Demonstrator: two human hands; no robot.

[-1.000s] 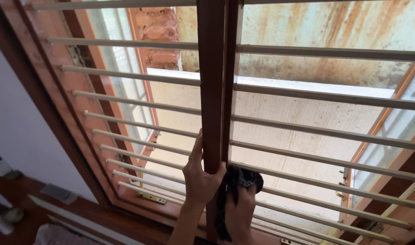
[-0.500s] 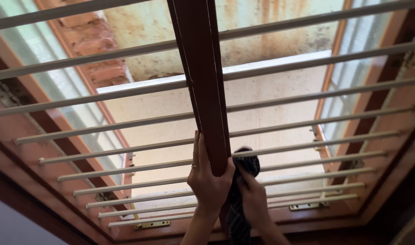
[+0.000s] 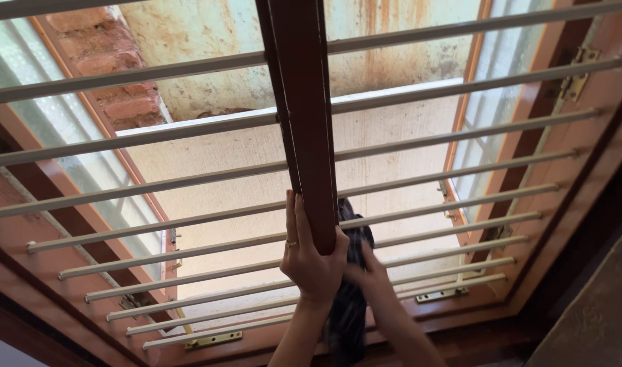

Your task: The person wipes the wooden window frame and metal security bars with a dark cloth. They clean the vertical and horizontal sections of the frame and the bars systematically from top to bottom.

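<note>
The left hand (image 3: 312, 257) grips the brown wooden centre post (image 3: 303, 122) of the window, fingers wrapped round its lower part; the right hand (image 3: 373, 278) is closed on a dark cloth (image 3: 351, 299), pressed against the post just beside the left. The wiping sits low on the post; its upper length and the white bars (image 3: 460, 122) look not yet reached.

No packages, labels, signs or screens show anywhere around the brown window post (image 3: 304, 122) — none at all. Only bars and frame surround it.
</note>
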